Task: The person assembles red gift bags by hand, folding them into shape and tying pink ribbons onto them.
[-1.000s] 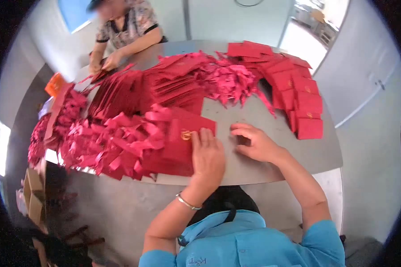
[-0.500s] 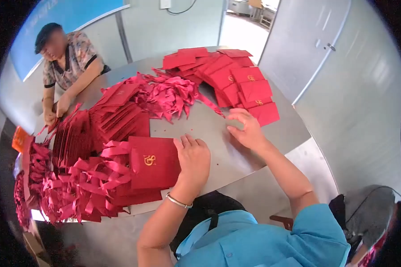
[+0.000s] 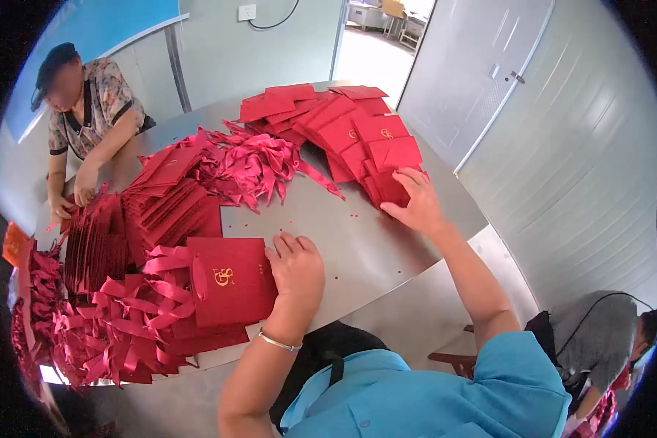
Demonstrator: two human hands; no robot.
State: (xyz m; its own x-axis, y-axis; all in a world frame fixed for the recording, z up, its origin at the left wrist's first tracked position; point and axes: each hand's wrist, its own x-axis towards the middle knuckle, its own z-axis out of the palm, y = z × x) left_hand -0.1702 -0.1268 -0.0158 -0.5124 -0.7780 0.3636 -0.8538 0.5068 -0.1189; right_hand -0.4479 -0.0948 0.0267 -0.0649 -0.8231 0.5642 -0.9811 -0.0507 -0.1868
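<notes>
My left hand (image 3: 296, 276) rests on the right edge of a red bag (image 3: 233, 281) with a gold logo, its fingers close together on the bag's edge. That bag lies on top of a row of red bags with pink ribbon handles (image 3: 135, 314). At the right, my right hand (image 3: 418, 203) touches the near end of a spread of red bags (image 3: 396, 152), thumb and fingers apart. A heap of loose pink ribbons (image 3: 252, 164) lies between the two groups of bags.
The bags lie on a grey metal table (image 3: 328, 241). Across it at the left, a person (image 3: 98, 109) handles a standing row of red bags (image 3: 95, 244). Another person (image 3: 598, 339) bends down at the lower right. A grey door (image 3: 474, 73) stands behind the table.
My right hand has moved from beside the spread bags onto their near end. My left hand stays at the red bag's edge. The view has shifted slightly to the right.
</notes>
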